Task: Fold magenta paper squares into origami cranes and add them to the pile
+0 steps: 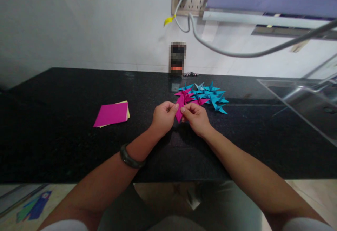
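Note:
A folded magenta paper piece [180, 107] stands pinched between both hands above the black countertop [65, 94]. My left hand [163, 117] grips its left edge with closed fingers. On its right edge, my right hand [195, 117] pinches it with thumb and fingers. Just behind the hands lies a pile of finished folded paper shapes, blue ones [212, 96] and a few magenta ones [187, 95]. A dark band sits on my left wrist.
A stack of flat paper squares, magenta on top of yellow [112, 114], lies to the left. A dark small object [178, 58] stands at the wall, below a wall socket with a white cable [223, 50]. A steel sink [305, 101] is at the right.

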`<move>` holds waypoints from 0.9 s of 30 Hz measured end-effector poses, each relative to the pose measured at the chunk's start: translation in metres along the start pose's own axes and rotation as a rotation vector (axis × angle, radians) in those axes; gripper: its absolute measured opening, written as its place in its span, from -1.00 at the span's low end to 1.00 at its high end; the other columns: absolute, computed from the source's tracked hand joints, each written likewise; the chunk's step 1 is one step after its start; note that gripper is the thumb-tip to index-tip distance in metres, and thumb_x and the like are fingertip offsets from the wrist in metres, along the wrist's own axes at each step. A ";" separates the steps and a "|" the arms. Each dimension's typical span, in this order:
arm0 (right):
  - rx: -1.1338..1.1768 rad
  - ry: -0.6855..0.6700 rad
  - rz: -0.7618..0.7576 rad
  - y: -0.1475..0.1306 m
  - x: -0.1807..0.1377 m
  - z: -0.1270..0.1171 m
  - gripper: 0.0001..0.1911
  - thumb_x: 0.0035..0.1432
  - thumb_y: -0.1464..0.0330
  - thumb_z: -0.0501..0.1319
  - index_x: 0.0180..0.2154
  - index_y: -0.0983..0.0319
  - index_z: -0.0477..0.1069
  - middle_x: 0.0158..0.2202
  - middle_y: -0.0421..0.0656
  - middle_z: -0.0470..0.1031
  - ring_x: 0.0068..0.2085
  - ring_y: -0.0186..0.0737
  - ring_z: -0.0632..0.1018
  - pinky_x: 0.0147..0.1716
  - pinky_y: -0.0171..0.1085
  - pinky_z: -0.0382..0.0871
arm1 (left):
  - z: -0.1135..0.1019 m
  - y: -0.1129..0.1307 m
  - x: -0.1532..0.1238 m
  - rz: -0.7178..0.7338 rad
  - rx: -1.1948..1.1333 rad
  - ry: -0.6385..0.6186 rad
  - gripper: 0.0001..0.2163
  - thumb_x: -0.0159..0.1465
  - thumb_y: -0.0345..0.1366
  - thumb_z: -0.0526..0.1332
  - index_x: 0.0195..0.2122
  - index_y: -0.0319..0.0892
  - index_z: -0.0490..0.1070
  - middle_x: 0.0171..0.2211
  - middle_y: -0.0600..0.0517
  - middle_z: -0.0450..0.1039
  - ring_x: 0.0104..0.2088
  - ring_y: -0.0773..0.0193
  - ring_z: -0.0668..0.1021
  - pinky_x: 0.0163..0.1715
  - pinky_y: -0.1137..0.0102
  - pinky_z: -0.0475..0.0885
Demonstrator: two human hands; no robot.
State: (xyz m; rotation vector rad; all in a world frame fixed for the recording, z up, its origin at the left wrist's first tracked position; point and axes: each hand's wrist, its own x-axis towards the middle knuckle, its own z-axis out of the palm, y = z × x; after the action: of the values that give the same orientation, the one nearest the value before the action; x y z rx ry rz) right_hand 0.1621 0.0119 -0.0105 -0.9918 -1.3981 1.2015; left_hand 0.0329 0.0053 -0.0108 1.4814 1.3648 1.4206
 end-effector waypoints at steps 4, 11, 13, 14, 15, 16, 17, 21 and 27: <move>-0.065 0.035 -0.058 0.003 0.001 -0.005 -0.73 -0.05 0.19 0.24 -0.53 0.27 0.31 -0.70 -0.31 0.31 -0.66 -0.45 0.31 -0.63 -0.42 0.19 | 0.000 -0.001 -0.001 -0.017 -0.009 -0.047 -0.74 0.11 -0.12 0.14 -0.54 -0.22 0.36 -0.66 0.11 0.29 -0.62 0.41 0.32 -0.60 0.50 0.19; 0.031 -0.049 0.026 -0.002 -0.002 -0.001 -0.69 -0.15 0.16 0.30 -0.49 0.28 0.37 -0.65 -0.28 0.36 -0.63 -0.43 0.36 -0.58 -0.38 0.29 | -0.005 -0.005 0.003 -0.063 -0.029 -0.065 -0.76 0.12 -0.15 0.13 -0.56 -0.21 0.32 -0.69 0.15 0.24 -0.66 0.45 0.26 -0.65 0.52 0.15; 0.023 -0.056 0.041 -0.004 -0.003 0.001 -0.69 -0.16 0.16 0.30 -0.49 0.28 0.37 -0.65 -0.28 0.36 -0.63 -0.43 0.36 -0.58 -0.38 0.28 | -0.005 -0.005 0.003 -0.050 -0.011 -0.029 -0.76 0.11 -0.15 0.14 -0.56 -0.22 0.33 -0.70 0.15 0.22 -0.67 0.46 0.24 -0.66 0.52 0.13; 0.000 -0.049 0.036 -0.005 -0.004 0.002 -0.69 -0.14 0.16 0.30 -0.51 0.28 0.36 -0.66 -0.28 0.35 -0.63 -0.43 0.35 -0.60 -0.39 0.26 | -0.004 -0.004 0.003 -0.040 -0.012 -0.016 -0.76 0.11 -0.15 0.14 -0.56 -0.22 0.33 -0.69 0.15 0.23 -0.66 0.46 0.24 -0.66 0.52 0.12; -0.030 -0.035 0.023 -0.005 -0.004 0.002 -0.71 -0.13 0.18 0.29 -0.53 0.28 0.35 -0.67 -0.29 0.33 -0.64 -0.44 0.33 -0.61 -0.39 0.23 | -0.004 -0.004 0.003 -0.037 -0.020 -0.007 -0.75 0.11 -0.14 0.15 -0.57 -0.22 0.33 -0.69 0.15 0.23 -0.66 0.46 0.25 -0.67 0.53 0.12; -0.062 -0.014 0.008 -0.006 -0.004 0.002 -0.72 -0.11 0.19 0.28 -0.56 0.28 0.34 -0.68 -0.29 0.31 -0.65 -0.45 0.30 -0.63 -0.40 0.19 | -0.003 -0.004 0.003 -0.040 -0.037 -0.005 -0.75 0.11 -0.14 0.16 -0.56 -0.22 0.34 -0.69 0.15 0.24 -0.66 0.46 0.26 -0.67 0.53 0.13; -0.091 0.008 -0.006 -0.006 -0.004 0.002 -0.73 -0.09 0.21 0.26 -0.58 0.28 0.32 -0.69 -0.30 0.29 -0.66 -0.46 0.28 -0.65 -0.41 0.16 | -0.002 -0.003 0.002 -0.051 -0.065 -0.012 -0.75 0.10 -0.15 0.16 -0.56 -0.23 0.34 -0.69 0.14 0.25 -0.66 0.45 0.27 -0.66 0.53 0.15; -0.138 0.037 -0.045 -0.005 -0.003 -0.001 -0.74 -0.07 0.24 0.25 -0.59 0.28 0.33 -0.70 -0.31 0.26 -0.66 -0.46 0.27 -0.66 -0.41 0.12 | -0.001 0.002 0.001 -0.148 -0.245 -0.076 -0.81 0.04 -0.21 0.24 -0.52 -0.25 0.36 -0.65 0.13 0.32 -0.63 0.45 0.34 -0.60 0.52 0.27; 0.114 -0.079 0.035 -0.003 -0.003 -0.004 -0.70 -0.07 0.15 0.26 -0.51 0.28 0.37 -0.62 -0.28 0.37 -0.63 -0.45 0.37 -0.59 -0.39 0.28 | -0.003 0.011 -0.001 -0.309 -0.505 -0.172 -0.81 0.03 -0.22 0.25 -0.50 -0.24 0.34 -0.62 0.10 0.38 -0.61 0.41 0.43 -0.58 0.47 0.38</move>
State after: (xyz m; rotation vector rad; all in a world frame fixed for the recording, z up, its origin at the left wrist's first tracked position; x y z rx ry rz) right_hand 0.1661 0.0096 -0.0084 -0.9010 -1.3620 1.3443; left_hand 0.0332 0.0013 -0.0003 0.9893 0.9818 1.2822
